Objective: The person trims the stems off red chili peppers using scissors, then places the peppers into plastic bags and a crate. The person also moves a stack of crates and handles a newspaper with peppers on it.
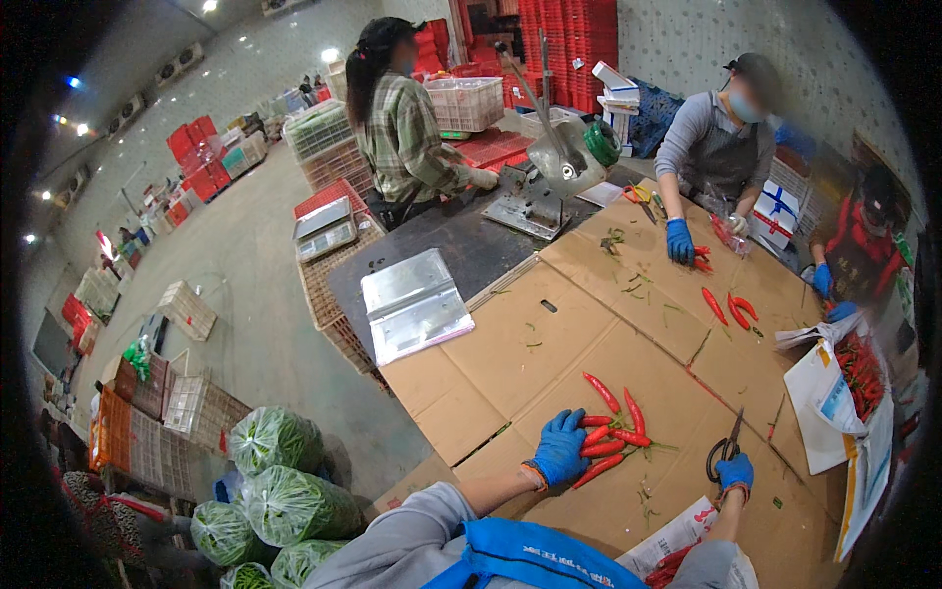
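Note:
My left hand (563, 448), in a blue glove, is closed around the tips of several red chili peppers (608, 448) on the cardboard. Their green stems point right, away from the palm. Close by, two more red chilies (634, 411) lie beyond the fingers. Farther right, my right hand (735, 471), also blue-gloved, grips a pair of dark-handled scissors (728, 445) by the handle, blades pointing away from me. Cut stem bits (647, 501) are scattered between the hands. A printed bag of red chilies (671, 565) lies partly under my right forearm.
Flattened cardboard (508, 375) covers the table. A white foam box (817, 412) of chilies stands at right. A stack of plastic bags (416, 302) and a metal hand-lever device (548, 177) are on the black tabletop. Across it, a co-worker's blue-gloved hand (680, 241) holds chilies. Bagged green vegetables (294, 501) sit left.

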Motion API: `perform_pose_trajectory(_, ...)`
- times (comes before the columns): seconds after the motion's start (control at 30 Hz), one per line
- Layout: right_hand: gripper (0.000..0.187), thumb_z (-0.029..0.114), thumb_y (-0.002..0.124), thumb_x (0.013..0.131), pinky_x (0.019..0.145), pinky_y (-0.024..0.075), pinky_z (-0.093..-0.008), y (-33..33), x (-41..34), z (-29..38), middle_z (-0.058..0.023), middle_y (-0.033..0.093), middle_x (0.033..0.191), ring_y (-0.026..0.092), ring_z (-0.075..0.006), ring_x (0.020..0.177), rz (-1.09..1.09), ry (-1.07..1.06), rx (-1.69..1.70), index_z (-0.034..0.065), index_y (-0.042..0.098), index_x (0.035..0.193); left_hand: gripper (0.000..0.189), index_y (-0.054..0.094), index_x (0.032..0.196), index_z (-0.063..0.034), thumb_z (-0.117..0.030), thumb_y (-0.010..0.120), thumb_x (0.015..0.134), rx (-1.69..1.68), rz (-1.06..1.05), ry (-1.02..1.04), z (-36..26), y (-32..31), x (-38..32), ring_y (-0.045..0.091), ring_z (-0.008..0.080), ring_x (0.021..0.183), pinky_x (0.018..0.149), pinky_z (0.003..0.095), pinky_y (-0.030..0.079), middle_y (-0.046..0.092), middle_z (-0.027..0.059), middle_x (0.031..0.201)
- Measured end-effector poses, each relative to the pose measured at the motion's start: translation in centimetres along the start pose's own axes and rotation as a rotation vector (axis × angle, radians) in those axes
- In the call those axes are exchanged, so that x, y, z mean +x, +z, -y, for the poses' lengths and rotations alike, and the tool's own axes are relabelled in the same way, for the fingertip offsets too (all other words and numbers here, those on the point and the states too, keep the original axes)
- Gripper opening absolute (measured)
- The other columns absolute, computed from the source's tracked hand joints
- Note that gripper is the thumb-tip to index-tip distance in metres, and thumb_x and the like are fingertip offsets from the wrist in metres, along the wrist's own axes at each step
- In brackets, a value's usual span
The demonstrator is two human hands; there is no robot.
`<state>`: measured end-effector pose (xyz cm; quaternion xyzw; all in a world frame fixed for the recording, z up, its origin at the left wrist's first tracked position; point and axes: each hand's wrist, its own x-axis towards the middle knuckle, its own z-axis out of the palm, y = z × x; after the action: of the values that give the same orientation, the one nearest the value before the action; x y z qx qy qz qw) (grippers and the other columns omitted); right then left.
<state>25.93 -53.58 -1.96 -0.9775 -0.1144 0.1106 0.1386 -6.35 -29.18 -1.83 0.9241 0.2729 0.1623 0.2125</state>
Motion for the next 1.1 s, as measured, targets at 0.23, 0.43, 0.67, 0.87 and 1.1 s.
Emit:
perform_pose_trajectory(0.23,0.037,0.020,0.065,0.065,0.073,0.0516,-0.0445,0.4,0.1,-0.5,-0.0276,0.065,0.092,0.064,-0.0420,0.087,-0.058,-0.006,0.012,-0.0051,0.060,0.093,0.047,0.061,0.103,-0.0011,-0.028,0.070,0.065,-0.052,-0.074,0.056,0.8,0.3,-0.4,0.040,0.0400,0.125,0.103,0.0492,0.035,0.041,0.0213,0.139)
perform_pose_trajectory(0.43,0.036,0.018,0.064,0.065,0.073,0.0513,-0.0448,0.8,-0.1,-0.8,-0.0278,0.065,0.091,0.064,-0.0422,0.086,-0.044,-0.007,0.033,-0.0048,0.059,0.092,0.050,0.060,0.106,-0.0016,-0.029,0.071,0.066,-0.045,-0.065,0.047,0.8,0.3,-1.2,0.037,0.0398,0.128,0.105,0.0495,0.031,0.039,0.0207,0.141)
perform_pose_trajectory(0.67,0.036,0.020,0.064,0.065,0.073,0.0507,-0.0455,0.5,-0.1,-1.3,-0.0264,0.065,0.090,0.064,-0.0424,0.086,-0.014,0.000,0.069,-0.0031,0.059,0.092,0.048,0.061,0.104,-0.0018,-0.029,0.070,0.066,-0.064,-0.079,0.044,0.6,0.4,-1.2,0.036,0.0402,0.129,0.105,0.0503,0.030,0.039,0.0210,0.141)
perform_pose_trajectory(0.87,0.037,0.023,0.065,0.067,0.073,0.0500,-0.0467,1.0,-0.7,-2.2,-0.0252,0.065,0.093,0.064,-0.0408,0.089,-0.002,-0.015,0.131,-0.0009,0.059,0.095,0.047,0.061,0.103,-0.0014,-0.029,0.069,0.066,-0.066,0.004,0.041,0.4,0.4,-1.6,0.037,0.0408,0.128,0.106,0.0509,0.030,0.041,0.0218,0.139)
perform_pose_trajectory(1.1,0.041,0.033,0.059,0.075,0.075,0.0498,-0.0476,0.1,0.4,0.4,-0.0257,0.065,0.097,0.062,-0.0426,0.092,0.003,-0.161,0.094,0.0011,0.064,0.101,0.054,0.060,0.111,0.0004,-0.020,0.070,0.062,-0.150,-0.196,0.100,1.3,-1.3,1.4,0.052,0.0428,0.111,0.095,0.0482,0.043,0.055,0.0257,0.121)
